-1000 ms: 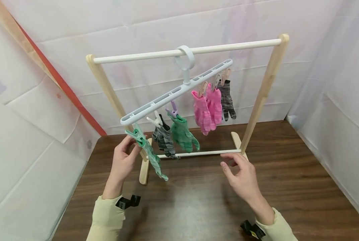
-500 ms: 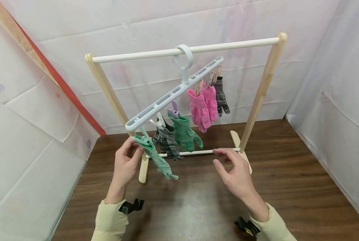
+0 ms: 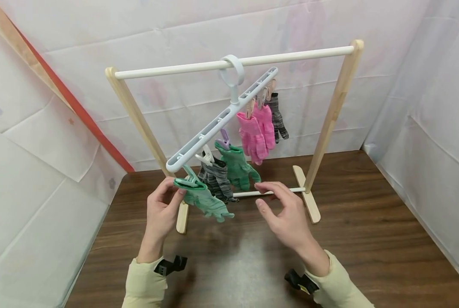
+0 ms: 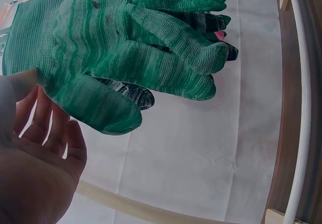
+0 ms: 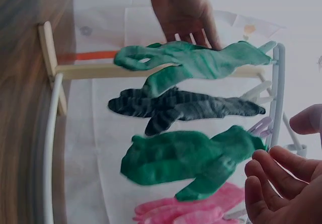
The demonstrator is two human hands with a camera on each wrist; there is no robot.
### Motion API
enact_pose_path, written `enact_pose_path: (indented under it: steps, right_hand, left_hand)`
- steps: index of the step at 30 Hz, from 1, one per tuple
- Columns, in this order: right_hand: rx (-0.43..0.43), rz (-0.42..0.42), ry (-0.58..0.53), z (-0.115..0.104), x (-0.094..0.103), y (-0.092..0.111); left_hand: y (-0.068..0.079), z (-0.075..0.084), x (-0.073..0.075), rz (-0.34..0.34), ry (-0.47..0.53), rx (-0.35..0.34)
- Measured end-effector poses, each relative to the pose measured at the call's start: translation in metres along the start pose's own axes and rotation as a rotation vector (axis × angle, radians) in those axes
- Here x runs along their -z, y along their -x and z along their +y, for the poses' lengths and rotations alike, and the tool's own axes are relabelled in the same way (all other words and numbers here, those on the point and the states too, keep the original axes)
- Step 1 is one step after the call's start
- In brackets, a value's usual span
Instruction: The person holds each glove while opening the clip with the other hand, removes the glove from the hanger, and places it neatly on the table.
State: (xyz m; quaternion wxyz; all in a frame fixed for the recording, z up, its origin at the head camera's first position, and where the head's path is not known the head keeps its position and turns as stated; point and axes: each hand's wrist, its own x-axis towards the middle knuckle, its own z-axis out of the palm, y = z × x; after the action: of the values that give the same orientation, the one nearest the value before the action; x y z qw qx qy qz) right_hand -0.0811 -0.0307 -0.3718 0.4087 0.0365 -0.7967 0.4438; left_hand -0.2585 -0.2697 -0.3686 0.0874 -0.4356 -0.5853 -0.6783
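Observation:
At the near end of a pale grey clip hanger (image 3: 208,133), a light green clothespin (image 3: 191,174) holds a green striped glove (image 3: 208,202). My left hand (image 3: 161,209) pinches this glove by its cuff edge, thumb in front; in the left wrist view the fingers (image 4: 50,118) pass behind it. Behind hang a dark grey striped glove (image 3: 215,179) on a white clothespin and a second green glove (image 3: 237,167) on a purple one. My right hand (image 3: 287,216) holds nothing, its fingers loosely bent, close in front of the second green glove.
The hanger's ring (image 3: 237,64) loops over the white top bar (image 3: 291,57) of a wooden rack (image 3: 331,117). Two pink gloves (image 3: 252,137) and another dark glove (image 3: 277,117) hang at the far end. The rack stands on a brown wooden table (image 3: 368,239) before white sheeting (image 3: 191,34).
The hanger has swivelled, its near end moving right and its far end left and back. My left hand has followed the green glove slightly right; my right hand has moved left.

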Motion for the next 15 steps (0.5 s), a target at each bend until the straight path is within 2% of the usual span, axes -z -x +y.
enact_pose_path:
  steps: [9,15]
  right_hand:
    - [0.052,-0.034,-0.100,-0.014,-0.013,-0.016]
    - [0.097,-0.053,-0.127,-0.021,-0.021,-0.025]
  left_hand:
    - [0.004,-0.001,-0.002,0.038,0.017,0.001]
    - [0.006,-0.001,-0.003,0.049,0.011,-0.013]
